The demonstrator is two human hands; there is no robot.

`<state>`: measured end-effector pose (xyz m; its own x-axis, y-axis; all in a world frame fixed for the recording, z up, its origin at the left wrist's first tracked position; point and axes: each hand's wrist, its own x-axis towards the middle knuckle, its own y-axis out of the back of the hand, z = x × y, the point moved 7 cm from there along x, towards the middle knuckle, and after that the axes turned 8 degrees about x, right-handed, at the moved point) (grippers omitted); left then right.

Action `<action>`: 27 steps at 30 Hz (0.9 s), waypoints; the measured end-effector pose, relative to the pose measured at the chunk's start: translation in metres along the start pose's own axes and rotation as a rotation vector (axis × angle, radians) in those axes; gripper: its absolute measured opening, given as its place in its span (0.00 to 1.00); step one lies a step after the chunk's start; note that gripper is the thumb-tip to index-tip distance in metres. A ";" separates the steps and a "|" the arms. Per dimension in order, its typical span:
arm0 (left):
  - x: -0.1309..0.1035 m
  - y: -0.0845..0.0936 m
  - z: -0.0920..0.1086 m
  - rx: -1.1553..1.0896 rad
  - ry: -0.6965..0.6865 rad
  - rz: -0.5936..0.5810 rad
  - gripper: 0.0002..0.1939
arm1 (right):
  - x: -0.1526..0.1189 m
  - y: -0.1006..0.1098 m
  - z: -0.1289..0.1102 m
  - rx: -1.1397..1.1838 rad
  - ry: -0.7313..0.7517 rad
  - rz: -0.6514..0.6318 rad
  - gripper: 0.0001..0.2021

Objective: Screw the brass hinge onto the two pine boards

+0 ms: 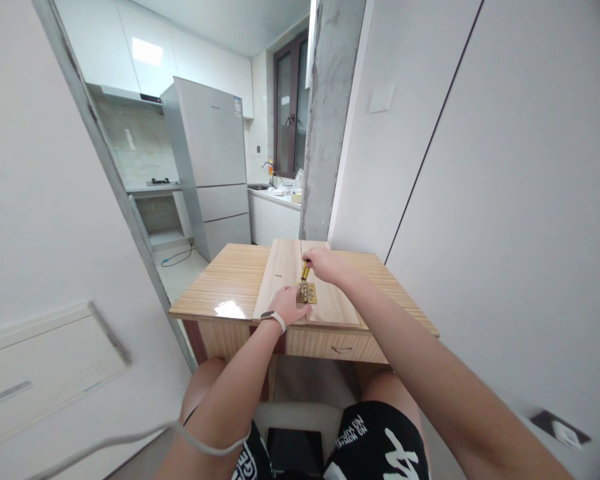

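Note:
A brass hinge (310, 293) lies across the seam between two pale wooden boards (337, 308) on the desk. My right hand (324, 265) is closed around the yellow handle of a screwdriver (305, 271), which stands tilted with its lower end at the hinge's left leaf. Flat on the left board, my left hand (289, 305) has its fingers stretched out beside the hinge, with the thumb near its lower edge. The fingertips are partly hidden near the hinge, and the screwdriver's tip is too small to make out.
The boards rest on a wooden desk (215, 283) with a drawer (325, 345) in front. A white wall (480, 200) stands close on the right. Beyond the desk are a grey fridge (217, 147) and a sink (259, 187). A white cable (130, 437) crosses near my left forearm.

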<state>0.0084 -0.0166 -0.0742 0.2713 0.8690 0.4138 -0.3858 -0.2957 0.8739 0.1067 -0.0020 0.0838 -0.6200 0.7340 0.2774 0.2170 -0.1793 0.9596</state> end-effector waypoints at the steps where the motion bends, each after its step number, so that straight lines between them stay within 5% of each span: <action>1: 0.000 0.001 0.000 -0.001 0.005 -0.003 0.30 | 0.000 0.000 0.000 -0.007 -0.008 -0.010 0.08; 8: 0.000 0.005 0.004 -0.012 0.010 -0.024 0.28 | -0.005 0.005 -0.003 -0.058 -0.097 -0.019 0.15; 17: -0.001 0.005 0.005 0.016 -0.013 -0.011 0.27 | -0.006 0.001 -0.005 0.041 -0.029 0.072 0.11; 27: -0.003 0.008 0.007 0.026 -0.008 -0.017 0.27 | -0.004 0.001 0.003 0.043 -0.009 0.020 0.10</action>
<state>0.0109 -0.0240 -0.0667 0.2848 0.8707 0.4009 -0.3581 -0.2913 0.8871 0.1113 -0.0030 0.0836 -0.6080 0.7366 0.2962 0.2616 -0.1665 0.9507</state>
